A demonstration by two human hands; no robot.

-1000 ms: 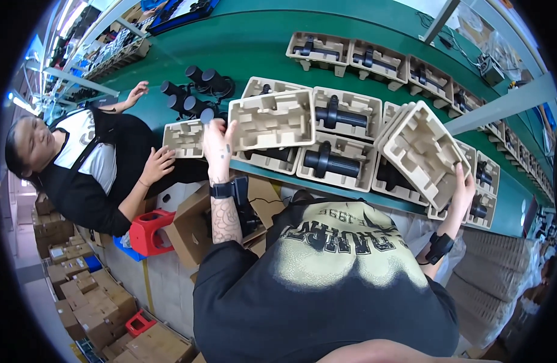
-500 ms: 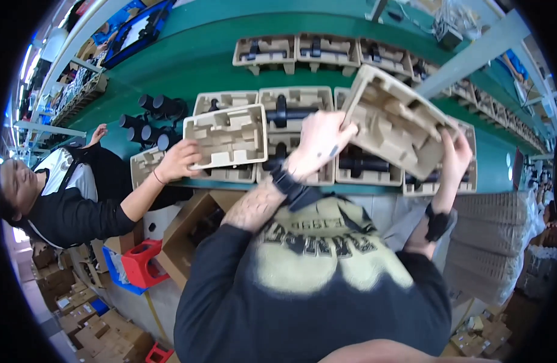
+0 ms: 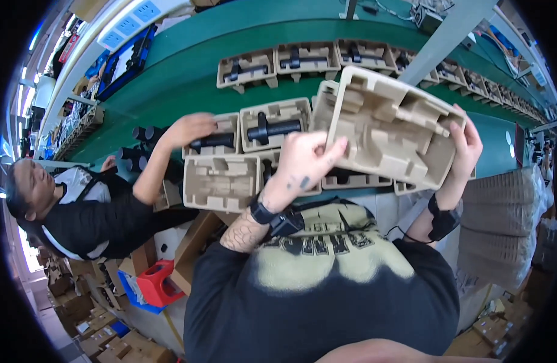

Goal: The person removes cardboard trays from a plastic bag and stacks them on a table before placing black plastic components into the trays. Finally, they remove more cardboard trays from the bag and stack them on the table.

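Note:
A tan moulded-pulp tray (image 3: 384, 136) is raised above the green bench, tilted so that its moulded hollows show with nothing in them. My left hand (image 3: 306, 160) grips its left edge, thumb on the inside. At the opposite end my right hand (image 3: 463, 145) clasps the short wall with fingers over the rim. Beneath and behind it, more pulp trays stand on the bench, partly hidden. One of them, a tray (image 3: 248, 145) to the left of my left hand, holds a black cylindrical part (image 3: 281, 128) with a ring around it.
A co-worker's hand (image 3: 197, 128) is over a filled tray at left. In front of it lies an unfilled tray (image 3: 221, 207). Black cylinders (image 3: 133, 154) cluster beside the co-worker. A row of filled trays (image 3: 248, 85) runs behind; a grey post (image 3: 442, 48) slants down at right. Wrapped stacks (image 3: 499, 227) stand at right.
My hands still hold the tray, which has turned a little flatter and come nearer. The co-worker's hand has let go of the unfilled tray and moved back to a filled one.

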